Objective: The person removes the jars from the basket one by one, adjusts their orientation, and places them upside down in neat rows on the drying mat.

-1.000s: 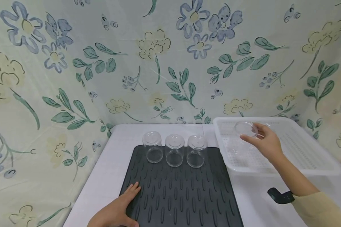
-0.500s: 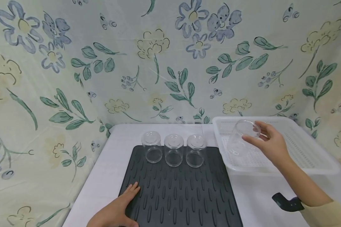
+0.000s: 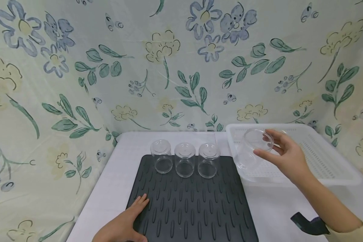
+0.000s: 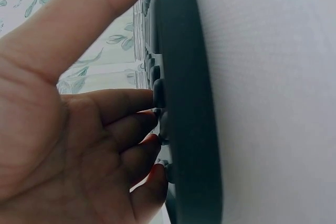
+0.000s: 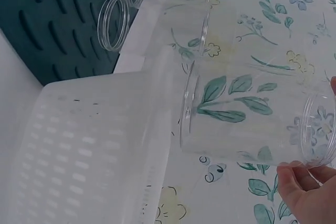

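My right hand (image 3: 285, 154) pinches a clear drinking glass (image 3: 248, 158) by its upper end, thumb on the near side and fingers on the far side. The glass tilts a little, its lower end to the left, over the basket's left part. In the right wrist view, the fingertips sit at the ringed end of the held glass (image 5: 241, 114). My left hand (image 3: 124, 216) rests on the left edge of the black ridged mat (image 3: 193, 205), fingers spread. Three similar glasses stand upside down in a row at the mat's back: left (image 3: 161, 156), middle (image 3: 185, 159) and right (image 3: 209, 160).
A white perforated plastic basket (image 3: 290, 182) stands right of the mat, its left rim close to the mat's back right corner. White cloth (image 3: 109, 178) covers the table. A floral curtain (image 3: 181, 67) closes off the back and left side.
The right hand first shifts slightly right, lifting the glass a little, then brings it back left toward the basket's left rim. The left hand and the three standing glasses stay put.
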`<state>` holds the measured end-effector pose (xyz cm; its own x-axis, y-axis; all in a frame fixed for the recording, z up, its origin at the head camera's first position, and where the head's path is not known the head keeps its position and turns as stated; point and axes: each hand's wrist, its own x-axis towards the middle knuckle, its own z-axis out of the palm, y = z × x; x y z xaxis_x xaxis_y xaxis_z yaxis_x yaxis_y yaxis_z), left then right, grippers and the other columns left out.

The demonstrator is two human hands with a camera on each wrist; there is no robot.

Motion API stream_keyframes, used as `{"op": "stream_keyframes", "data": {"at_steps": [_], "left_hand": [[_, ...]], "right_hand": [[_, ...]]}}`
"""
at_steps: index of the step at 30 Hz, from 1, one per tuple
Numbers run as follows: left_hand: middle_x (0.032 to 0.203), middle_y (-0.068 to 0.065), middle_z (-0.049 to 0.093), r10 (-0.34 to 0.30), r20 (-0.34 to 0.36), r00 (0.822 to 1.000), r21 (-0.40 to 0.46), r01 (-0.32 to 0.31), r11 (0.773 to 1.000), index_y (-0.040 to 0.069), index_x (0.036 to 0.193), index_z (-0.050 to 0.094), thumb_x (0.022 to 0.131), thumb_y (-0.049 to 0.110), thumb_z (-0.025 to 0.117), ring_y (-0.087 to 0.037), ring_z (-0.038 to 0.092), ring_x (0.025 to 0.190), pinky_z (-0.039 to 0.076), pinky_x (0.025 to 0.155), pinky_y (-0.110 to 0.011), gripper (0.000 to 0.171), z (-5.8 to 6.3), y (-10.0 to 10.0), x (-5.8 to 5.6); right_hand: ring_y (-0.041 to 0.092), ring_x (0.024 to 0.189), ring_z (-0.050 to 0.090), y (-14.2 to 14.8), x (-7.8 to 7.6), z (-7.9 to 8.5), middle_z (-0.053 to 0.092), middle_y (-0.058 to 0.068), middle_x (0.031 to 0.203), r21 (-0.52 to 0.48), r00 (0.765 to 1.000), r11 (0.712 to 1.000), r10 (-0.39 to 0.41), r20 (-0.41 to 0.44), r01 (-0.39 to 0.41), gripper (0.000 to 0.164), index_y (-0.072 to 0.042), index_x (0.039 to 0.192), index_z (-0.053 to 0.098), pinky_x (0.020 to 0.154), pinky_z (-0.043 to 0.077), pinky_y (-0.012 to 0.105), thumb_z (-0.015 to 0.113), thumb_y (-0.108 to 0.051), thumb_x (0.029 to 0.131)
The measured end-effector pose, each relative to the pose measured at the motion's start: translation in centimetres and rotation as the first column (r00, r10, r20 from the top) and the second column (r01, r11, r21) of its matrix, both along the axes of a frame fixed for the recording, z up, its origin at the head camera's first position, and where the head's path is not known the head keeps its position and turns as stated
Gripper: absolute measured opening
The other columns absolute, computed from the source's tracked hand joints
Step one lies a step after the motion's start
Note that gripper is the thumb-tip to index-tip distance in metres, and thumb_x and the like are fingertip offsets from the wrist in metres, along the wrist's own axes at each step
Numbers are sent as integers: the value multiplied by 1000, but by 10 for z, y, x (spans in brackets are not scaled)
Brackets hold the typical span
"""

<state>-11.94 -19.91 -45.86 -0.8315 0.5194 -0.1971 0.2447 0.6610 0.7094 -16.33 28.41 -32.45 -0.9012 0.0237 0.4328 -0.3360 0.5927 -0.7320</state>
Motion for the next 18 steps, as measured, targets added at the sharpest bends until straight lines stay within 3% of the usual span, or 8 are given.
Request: {"op": "stream_keyframes", "data": {"at_steps": [6, 18], "left_hand": [[159, -20, 15, 0, -3, 1000, -1, 0, 1000, -4, 152, 26, 63, 47, 89, -47, 8, 143, 24, 102, -70, 120, -1, -1, 0], [160, -19, 15, 15, 25, 1000, 0, -15, 1000, -3, 152, 26, 63, 47, 88, -46, 7, 144, 22, 102, -71, 119, 1, 1, -1]], "right_hand": [[-10, 113, 49, -12, 8, 2, 53, 14, 132, -27, 996, 996, 88, -29, -89, 73, 0, 143, 44, 88, 41, 6, 81, -5, 80], [-7, 114, 51, -37, 26, 6, 55, 3, 129, -44, 980, 979, 199, -13, -199, 70, -1, 141, 47, 90, 42, 9, 80, -3, 79]]}}
